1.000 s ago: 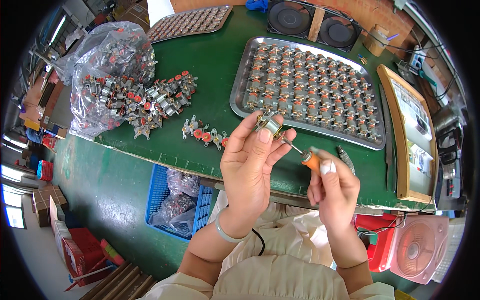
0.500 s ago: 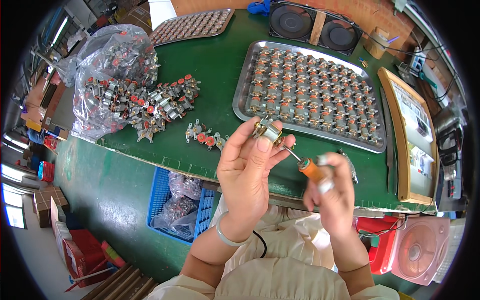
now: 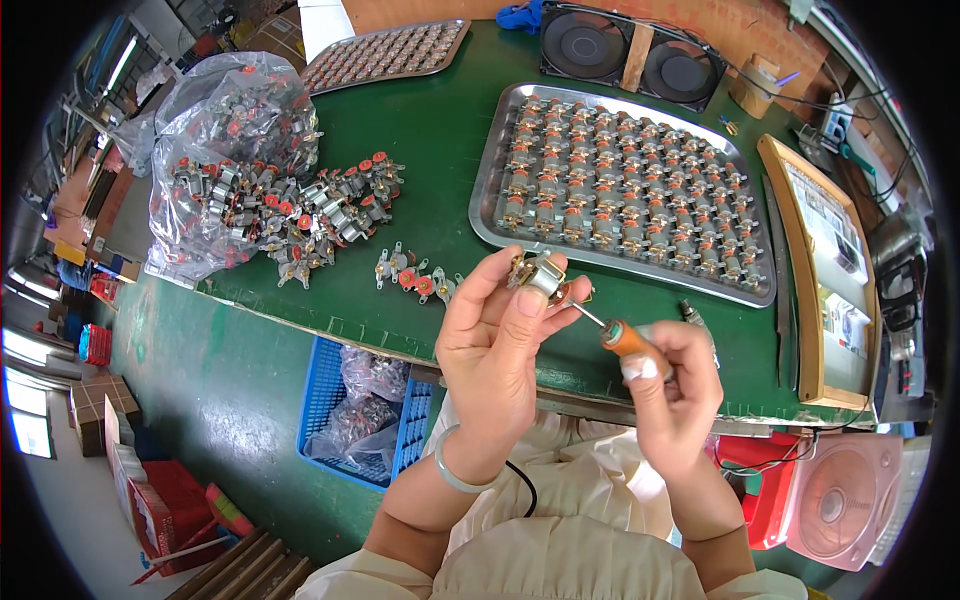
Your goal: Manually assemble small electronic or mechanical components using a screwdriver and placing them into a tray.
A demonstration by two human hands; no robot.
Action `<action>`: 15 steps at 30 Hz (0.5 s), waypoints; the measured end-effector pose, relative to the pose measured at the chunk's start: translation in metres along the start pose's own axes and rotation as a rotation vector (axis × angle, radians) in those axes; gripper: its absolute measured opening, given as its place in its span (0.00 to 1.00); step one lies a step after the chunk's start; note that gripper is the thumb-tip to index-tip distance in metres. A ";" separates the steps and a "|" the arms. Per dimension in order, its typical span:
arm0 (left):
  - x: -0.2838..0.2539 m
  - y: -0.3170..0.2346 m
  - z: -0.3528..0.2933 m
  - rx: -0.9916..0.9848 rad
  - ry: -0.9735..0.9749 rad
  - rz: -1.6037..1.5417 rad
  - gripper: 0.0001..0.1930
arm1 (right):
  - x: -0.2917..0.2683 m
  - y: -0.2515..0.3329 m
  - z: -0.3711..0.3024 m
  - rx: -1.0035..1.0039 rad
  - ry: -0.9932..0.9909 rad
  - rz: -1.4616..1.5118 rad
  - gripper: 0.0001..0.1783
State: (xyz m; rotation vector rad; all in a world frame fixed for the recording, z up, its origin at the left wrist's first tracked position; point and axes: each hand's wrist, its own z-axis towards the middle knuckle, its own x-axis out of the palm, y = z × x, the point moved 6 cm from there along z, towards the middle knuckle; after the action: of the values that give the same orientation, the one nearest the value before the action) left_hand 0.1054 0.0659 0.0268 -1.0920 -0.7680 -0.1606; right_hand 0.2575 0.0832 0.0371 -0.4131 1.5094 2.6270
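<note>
Hands [image 3: 500, 340] on small metal motor [image 3: 540, 274]

The motor [image 3: 541, 273] is a small silvery metal part with brassy bits, held up above the table edge between fingertips. The screwdriver [image 3: 618, 334] has an orange handle and a thin steel shaft, slanted up-left with its tip touching the motor.

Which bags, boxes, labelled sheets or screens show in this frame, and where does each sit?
Clear plastic bag: far left of the green table, crumpled, spilling small metal parts with red caps.
Framed sheet: right table edge, tall wooden frame, pale printed panels.
Bagged parts: in a blue crate below the table edge, clear plastic.
Cardboard boxes: floor at far left, brown.
Red cartons: floor at lower left.
No screen is visible.
</note>
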 end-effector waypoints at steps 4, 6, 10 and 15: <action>-0.004 0.000 0.000 0.014 0.012 -0.011 0.16 | 0.020 -0.034 -0.009 0.815 0.375 0.731 0.16; -0.001 0.000 0.002 0.011 0.008 -0.020 0.16 | 0.025 -0.023 -0.004 0.621 0.233 0.646 0.18; -0.005 0.000 0.000 0.005 -0.002 0.005 0.17 | 0.020 -0.022 0.000 0.640 0.278 0.569 0.21; -0.006 0.003 -0.001 -0.069 0.020 -0.065 0.17 | 0.017 -0.024 -0.005 0.787 0.401 0.690 0.19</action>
State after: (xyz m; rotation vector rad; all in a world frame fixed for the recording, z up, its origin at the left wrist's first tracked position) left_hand 0.1029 0.0647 0.0210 -1.1295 -0.7857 -0.2544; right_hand 0.2473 0.0904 0.0100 -0.3911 3.0760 2.0682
